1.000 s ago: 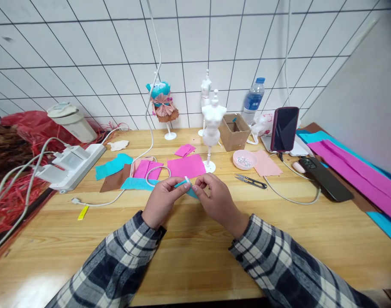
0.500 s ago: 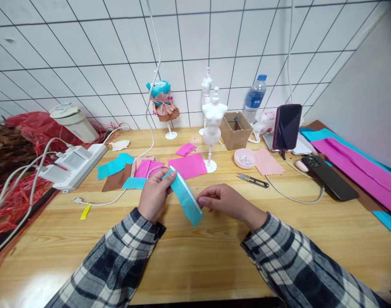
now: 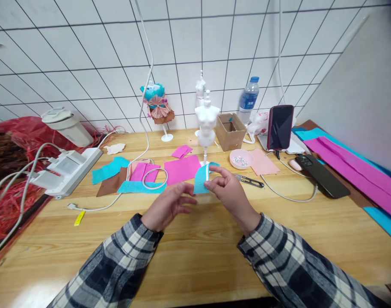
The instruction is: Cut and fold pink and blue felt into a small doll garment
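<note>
Strip (image 3: 200,182): 1, blue, with a white band (image 3: 207,172) along one edge; bent over, raised off the bench (image 3: 195,256), in front of the front form (image 3: 206,122)
Right hand (image 3: 230,194): 1, pinching the strip by its banded edge
Left hand (image 3: 170,207): 1, fingers loosely spread, apparently gripping nothing; close by the strip's other edge, contact cannot be told
Risk, strip: may slip or crease, being bent and held by one pinch
Risk, band: might pull askew if tugged at one end
Risk, front form: could topple if knocked, being tall, narrow-stemmed and near the hands
Risk, cable loop (image 3: 167,176): might snag fingers and drag the cuts beneath
Forms: 3; two bare white, one dressed (image 3: 159,107)
Pink cuts (image 3: 182,170), left of front form: 3
Blue cuts (image 3: 109,169), left of hands: 2
Bowl (image 3: 234,162): 1, its bits too small to count
Snips (image 3: 253,182): 1
Box (image 3: 229,139): 1
Bottle (image 3: 248,100): 1
Phones (image 3: 280,127): 2
</note>
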A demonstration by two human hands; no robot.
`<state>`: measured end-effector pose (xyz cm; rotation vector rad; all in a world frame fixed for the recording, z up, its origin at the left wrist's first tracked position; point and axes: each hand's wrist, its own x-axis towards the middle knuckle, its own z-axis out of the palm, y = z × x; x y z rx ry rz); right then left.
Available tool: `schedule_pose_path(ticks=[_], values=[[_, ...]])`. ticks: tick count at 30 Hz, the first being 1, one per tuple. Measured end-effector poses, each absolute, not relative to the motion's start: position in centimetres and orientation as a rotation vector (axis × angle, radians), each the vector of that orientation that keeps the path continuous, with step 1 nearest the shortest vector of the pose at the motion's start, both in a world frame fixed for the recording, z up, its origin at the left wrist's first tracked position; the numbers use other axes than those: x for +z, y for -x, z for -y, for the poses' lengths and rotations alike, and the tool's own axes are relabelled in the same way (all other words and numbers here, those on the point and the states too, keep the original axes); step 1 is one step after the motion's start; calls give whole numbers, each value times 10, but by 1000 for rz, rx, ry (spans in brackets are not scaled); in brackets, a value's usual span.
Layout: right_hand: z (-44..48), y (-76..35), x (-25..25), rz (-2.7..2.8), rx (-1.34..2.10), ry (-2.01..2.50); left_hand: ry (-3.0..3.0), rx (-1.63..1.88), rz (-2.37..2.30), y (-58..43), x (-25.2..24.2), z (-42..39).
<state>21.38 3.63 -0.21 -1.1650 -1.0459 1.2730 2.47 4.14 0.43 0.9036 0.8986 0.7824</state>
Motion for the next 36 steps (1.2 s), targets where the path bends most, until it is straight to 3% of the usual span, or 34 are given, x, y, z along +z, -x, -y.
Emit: schedule_pose_path(ticks=[3,20,28,36], values=[[-34,-211,-4,1037,1172,1220,-1096,653,-977,-38,5,-28],[-26,-201,-5,1039,1113,1253,-1197,899,-1142,-45,4,-27],[-19,-222,3,1707,497,1236,-1316,961,-1148,-42,6,-28],[-13,-221,4,1870,423,1219,-1540,959,-1149,-43,5,-25]])
